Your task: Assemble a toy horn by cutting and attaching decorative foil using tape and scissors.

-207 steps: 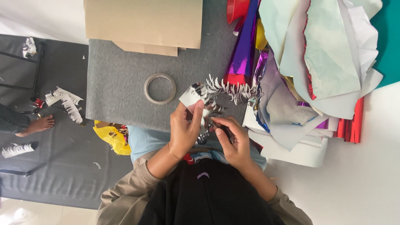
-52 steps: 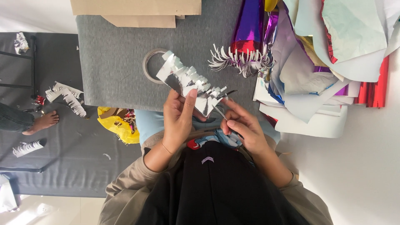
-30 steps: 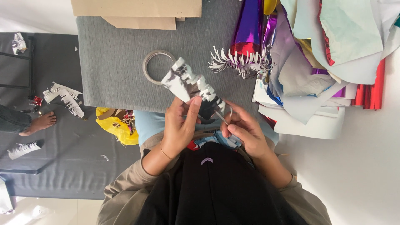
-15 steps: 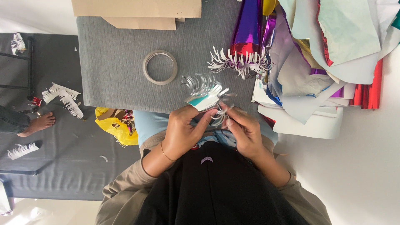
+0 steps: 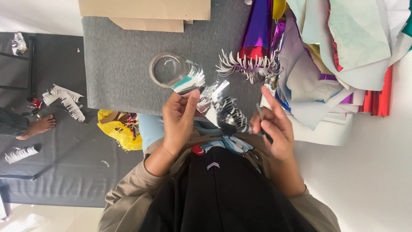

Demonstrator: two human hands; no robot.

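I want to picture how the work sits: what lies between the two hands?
In the head view, a silver fringed foil strip spans from the left hand to the right hand, which also grips a dark tool.

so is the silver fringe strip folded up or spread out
Spread out: the silver fringe strip stretches between the left hand and right hand, its cut teeth fanned apart.

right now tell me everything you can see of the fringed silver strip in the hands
The fringed silver strip looks like shiny foil paper, one long edge cut into narrow fringe. It hangs in the air above the grey mat, bent and twisted. The left hand pinches its upper end; the right hand is at its lower end.
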